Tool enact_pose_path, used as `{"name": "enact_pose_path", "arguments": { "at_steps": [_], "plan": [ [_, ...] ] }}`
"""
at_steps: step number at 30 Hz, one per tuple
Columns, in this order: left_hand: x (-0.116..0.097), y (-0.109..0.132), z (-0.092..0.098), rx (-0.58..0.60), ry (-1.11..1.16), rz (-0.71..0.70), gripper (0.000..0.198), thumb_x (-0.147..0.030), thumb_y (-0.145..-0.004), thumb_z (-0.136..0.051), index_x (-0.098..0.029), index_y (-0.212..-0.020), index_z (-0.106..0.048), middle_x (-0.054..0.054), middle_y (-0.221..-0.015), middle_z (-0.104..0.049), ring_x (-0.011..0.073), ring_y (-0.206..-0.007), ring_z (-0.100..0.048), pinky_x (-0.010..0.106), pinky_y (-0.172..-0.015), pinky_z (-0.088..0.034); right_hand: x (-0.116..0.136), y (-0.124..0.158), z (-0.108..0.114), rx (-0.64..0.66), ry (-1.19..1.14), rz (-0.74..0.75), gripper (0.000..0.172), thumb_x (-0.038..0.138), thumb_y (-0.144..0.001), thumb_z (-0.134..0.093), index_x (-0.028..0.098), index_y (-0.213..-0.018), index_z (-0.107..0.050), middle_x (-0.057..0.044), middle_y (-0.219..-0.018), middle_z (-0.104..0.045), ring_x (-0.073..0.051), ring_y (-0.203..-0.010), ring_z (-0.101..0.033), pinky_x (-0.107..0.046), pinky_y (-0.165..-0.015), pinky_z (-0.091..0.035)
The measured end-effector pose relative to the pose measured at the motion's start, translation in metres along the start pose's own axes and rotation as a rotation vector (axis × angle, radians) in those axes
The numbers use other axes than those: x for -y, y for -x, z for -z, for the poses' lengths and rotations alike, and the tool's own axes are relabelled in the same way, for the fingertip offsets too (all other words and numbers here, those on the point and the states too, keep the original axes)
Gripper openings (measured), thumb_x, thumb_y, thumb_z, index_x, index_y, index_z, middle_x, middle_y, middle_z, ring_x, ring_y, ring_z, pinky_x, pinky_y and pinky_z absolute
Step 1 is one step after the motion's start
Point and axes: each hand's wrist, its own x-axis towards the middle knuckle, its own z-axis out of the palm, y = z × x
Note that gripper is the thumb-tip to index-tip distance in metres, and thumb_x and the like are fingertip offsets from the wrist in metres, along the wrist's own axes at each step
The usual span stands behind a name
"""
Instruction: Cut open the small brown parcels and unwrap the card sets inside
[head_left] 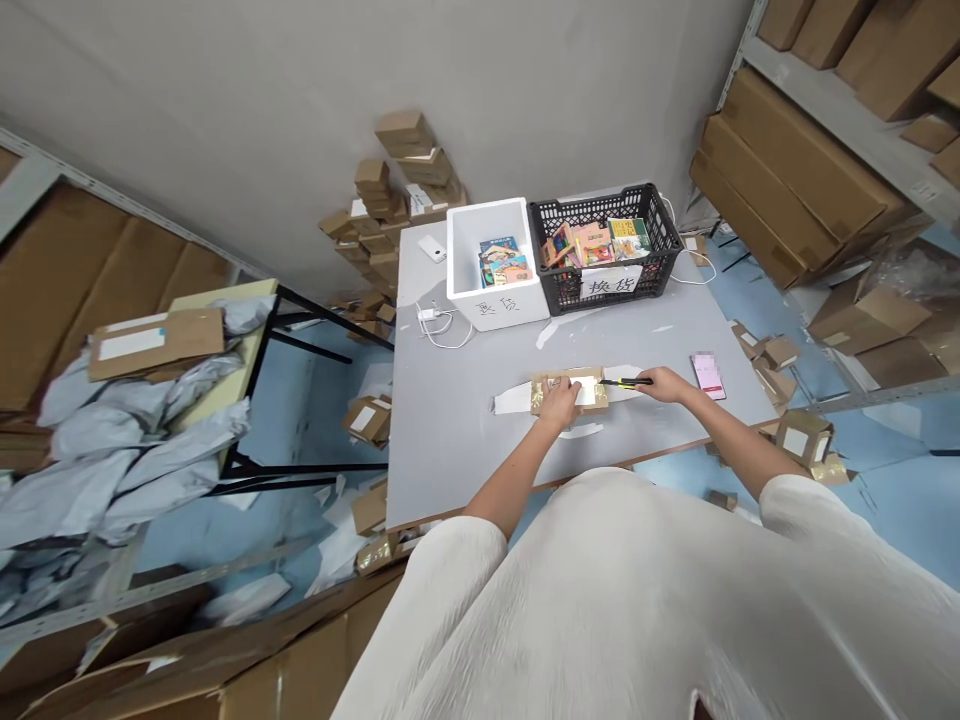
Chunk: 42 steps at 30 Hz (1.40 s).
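Note:
A small cardboard box [598, 399] with a white label [588, 390] and shiny tape at its ends lies on the grey table [465, 440]. My left hand [559, 402] grips it from above, fingers over its top, near the label. In my right hand [664, 385], closed around the handle, is a yellow-and-black utility knife [628, 381]. Its tip is at the box's right end; whether it touches the cardboard I cannot tell. White paper or film [514, 400] sticks out from under the box on both sides.
Behind the box stand a white foam box [499, 312] and a black plastic crate [606, 300], both holding books. A phone [707, 375] lies to the right, a white cable [450, 335] to the left. Parcels [172, 460] cover a side table; cartons [802, 180] fill the right shelves.

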Motion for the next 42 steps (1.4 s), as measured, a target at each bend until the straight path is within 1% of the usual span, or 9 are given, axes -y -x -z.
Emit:
{"name": "enact_pose_path", "arguments": {
  "at_steps": [3,8,14,19,23,27,31,36,42],
  "plan": [
    [0.0,0.007,-0.002,-0.027,-0.005,0.02,0.051,-0.036,-0.09,-0.084,-0.027,-0.136,-0.064,0.013,-0.137,-0.062,0.0358,-0.143,-0.054,0.062,-0.138,-0.013,0.007,-0.01,-0.003,0.056,-0.069,0.007,0.027,0.041,-0.101,-0.06,0.02,-0.099,-0.078,-0.005,-0.091,-0.079,-0.019,-0.082,-0.068,-0.025,-0.071,-0.044],
    [0.01,0.014,-0.002,-0.033,-0.002,0.082,0.053,-0.038,-0.092,-0.082,-0.029,-0.141,-0.063,0.013,-0.139,-0.061,0.0358,-0.141,-0.057,0.064,-0.138,-0.013,0.018,-0.019,-0.009,0.174,-0.264,0.009,0.027,0.041,-0.1,-0.059,0.019,-0.1,-0.075,-0.004,-0.088,-0.078,-0.018,-0.079,-0.071,-0.024,-0.073,-0.05],
    [0.02,0.015,-0.003,-0.007,0.028,0.057,0.057,-0.034,-0.091,-0.082,-0.029,-0.144,-0.063,0.011,-0.14,-0.062,0.0317,-0.135,-0.062,0.059,-0.139,-0.013,0.013,-0.028,0.001,0.135,-0.005,0.075,0.029,0.036,-0.1,-0.057,0.021,-0.113,-0.078,-0.004,-0.096,-0.079,-0.019,-0.083,-0.066,-0.024,-0.072,-0.045],
    [0.021,0.015,-0.003,-0.005,0.035,0.047,0.057,-0.035,-0.092,-0.082,-0.029,-0.146,-0.062,0.011,-0.141,-0.061,0.0303,-0.132,-0.064,0.057,-0.139,-0.014,0.028,-0.05,0.01,0.186,0.095,0.074,0.029,0.034,-0.102,-0.057,0.022,-0.118,-0.078,-0.006,-0.104,-0.08,-0.019,-0.085,-0.068,-0.025,-0.07,-0.044],
    [0.02,0.018,-0.004,-0.015,0.029,0.054,0.057,-0.036,-0.095,-0.08,-0.029,-0.148,-0.06,0.011,-0.142,-0.06,0.0299,-0.13,-0.065,0.056,-0.139,-0.014,0.027,-0.051,0.006,0.347,-0.092,0.041,0.026,0.041,-0.101,-0.062,0.02,-0.1,-0.076,-0.007,-0.095,-0.08,-0.019,-0.082,-0.07,-0.025,-0.071,-0.049],
    [0.02,0.018,-0.005,-0.008,0.047,0.058,0.059,-0.036,-0.094,-0.08,-0.028,-0.149,-0.06,0.011,-0.141,-0.061,0.0293,-0.125,-0.068,0.055,-0.139,-0.014,0.007,-0.03,-0.011,0.455,-0.426,0.024,0.044,0.063,-0.097,-0.066,0.019,-0.097,-0.073,-0.008,-0.092,-0.079,-0.02,-0.083,-0.073,-0.028,-0.076,-0.056],
    [0.02,0.017,-0.006,-0.015,0.068,0.051,0.058,-0.034,-0.093,-0.081,-0.028,-0.147,-0.061,0.011,-0.138,-0.061,0.0291,-0.124,-0.068,0.055,-0.139,-0.016,-0.005,-0.018,-0.03,0.41,-0.559,0.025,0.056,0.075,-0.09,-0.069,0.02,-0.093,-0.07,-0.006,-0.088,-0.077,-0.02,-0.084,-0.071,-0.028,-0.076,-0.055],
    [0.021,0.017,-0.009,-0.039,0.041,0.034,0.053,-0.033,-0.093,-0.082,-0.03,-0.143,-0.063,0.009,-0.134,-0.061,0.0288,-0.124,-0.066,0.059,-0.138,-0.015,0.003,-0.029,-0.04,0.321,-0.547,0.033,0.057,0.078,-0.085,-0.071,0.021,-0.086,-0.068,-0.004,-0.077,-0.072,-0.018,-0.075,-0.067,-0.027,-0.069,-0.051],
    [0.023,0.017,-0.016,-0.067,0.066,0.041,0.053,-0.034,-0.094,-0.082,-0.028,-0.143,-0.062,0.009,-0.136,-0.06,0.0287,-0.124,-0.066,0.058,-0.137,-0.019,-0.008,-0.019,-0.041,0.376,-0.56,0.012,0.058,0.079,-0.081,-0.076,0.022,-0.085,-0.069,-0.004,-0.077,-0.072,-0.018,-0.071,-0.065,-0.026,-0.061,-0.048]
  ]
}}
